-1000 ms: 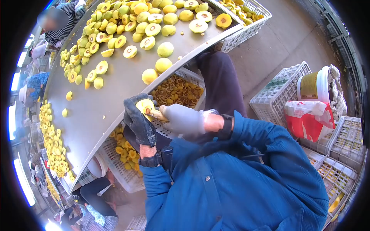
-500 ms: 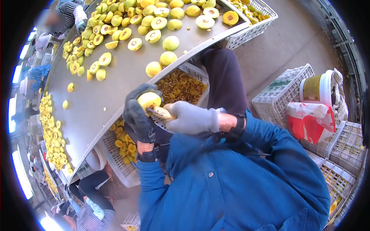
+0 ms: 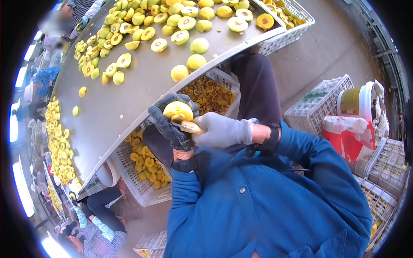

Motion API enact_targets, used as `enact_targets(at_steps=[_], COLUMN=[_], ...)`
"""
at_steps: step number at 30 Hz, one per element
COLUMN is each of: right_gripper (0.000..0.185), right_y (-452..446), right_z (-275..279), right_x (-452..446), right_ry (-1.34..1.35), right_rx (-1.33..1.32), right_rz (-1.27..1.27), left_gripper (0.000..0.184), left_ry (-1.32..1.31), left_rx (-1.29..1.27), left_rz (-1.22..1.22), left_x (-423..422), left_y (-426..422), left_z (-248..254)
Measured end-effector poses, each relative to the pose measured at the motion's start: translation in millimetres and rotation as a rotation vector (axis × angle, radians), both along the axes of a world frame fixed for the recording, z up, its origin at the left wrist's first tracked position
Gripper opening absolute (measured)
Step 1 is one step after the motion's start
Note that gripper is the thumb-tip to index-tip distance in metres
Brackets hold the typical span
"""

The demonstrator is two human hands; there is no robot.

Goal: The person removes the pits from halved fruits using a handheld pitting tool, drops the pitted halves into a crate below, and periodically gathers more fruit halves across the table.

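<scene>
My left hand [image 3: 173, 134], in a dark coated glove, is closed around a yellow peach half [image 3: 179, 110] with its cut side up. In my right hand [image 3: 224, 131], in a grey knit glove, is a small pitting knife [image 3: 192, 127] with a pale wooden handle. Its metal end meets the lower edge of the peach half, and the tip is partly hidden. Both hands are in front of the metal table's near edge, above my lap. Below them, a crate [image 3: 235, 88] holds brownish pits and scraps, while another crate [image 3: 148, 198] holds yellow peach halves.
Cut peaches [image 3: 137, 19] lie heaped across the metal table [image 3: 116, 101], with more halves [image 3: 60, 146] along its far left side. Crates [image 3: 318, 103], a white bucket [image 3: 356, 102] and a red-and-white bag [image 3: 348, 133] stand at right. Co-workers [image 3: 103, 236] sit along the left.
The view has shifted slightly. My left hand has turned the peach half, and the knife has moved from its middle to its lower edge. A co-worker's arm at lower left now reaches to the table.
</scene>
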State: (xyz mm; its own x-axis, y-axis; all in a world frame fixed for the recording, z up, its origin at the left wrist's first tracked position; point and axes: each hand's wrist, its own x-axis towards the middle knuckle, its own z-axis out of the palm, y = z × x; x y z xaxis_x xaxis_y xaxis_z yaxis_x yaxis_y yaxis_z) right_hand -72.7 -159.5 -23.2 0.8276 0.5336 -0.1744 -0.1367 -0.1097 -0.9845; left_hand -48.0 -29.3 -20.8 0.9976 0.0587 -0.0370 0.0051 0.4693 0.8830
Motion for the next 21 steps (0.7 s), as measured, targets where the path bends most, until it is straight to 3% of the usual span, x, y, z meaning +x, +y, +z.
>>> enact_targets(at_steps=[3, 4, 5, 8, 9, 11, 13, 14, 17, 19, 21], right_gripper=[0.022, 0.028, 0.026, 0.025, 0.026, 0.025, 0.025, 0.023, 0.026, 0.018, 0.016], right_y=[4, 5, 10, 26, 30, 48, 32, 20, 15, 9, 9], right_z=[3, -5, -14, -51, -69, -140, -145, -175, -152, -146, -130], right_x=[2, 4, 5, 13, 16, 27, 50, 55, 54, 46, 36], right_ry=[-0.387, -0.506, -0.522, -0.603, -0.598, -0.400, 0.780, 1.067, 1.051, 0.938, 0.816], right_rx=[-0.462, -0.461, -0.470, -0.470, -0.461, -0.151, -0.016, 0.433, 0.494, 0.414, 0.209], right_rz=[-0.019, -0.026, -0.041, -0.142, -0.169, -0.475, -0.557, -0.530, -0.674, -0.666, -0.671], left_gripper=[0.056, 0.057, 0.059, 0.059, 0.060, 0.061, 0.058, 0.055, 0.046, 0.035, 0.034], left_ry=[0.027, -0.003, 0.092, 0.039, 0.016, -0.012, -0.022, -0.024, -0.016, -0.111, -0.270], left_rx=[-0.255, -0.336, -0.191, 0.104, 0.337, 0.804, 1.083, 1.125, 1.243, 1.487, 1.391], left_rz=[0.032, 0.020, 0.133, 0.205, 0.210, 0.200, 0.288, 0.397, 0.702, 0.767, 0.615], left_x=[6, 9, 2, -14, -28, -60, -62, -52, -25, -13, 23], left_y=[9, 13, 17, 34, 53, 97, 135, 164, 232, 229, 174], left_z=[-22, -28, -32, -33, -49, -88, -97, -96, -91, -63, -32])
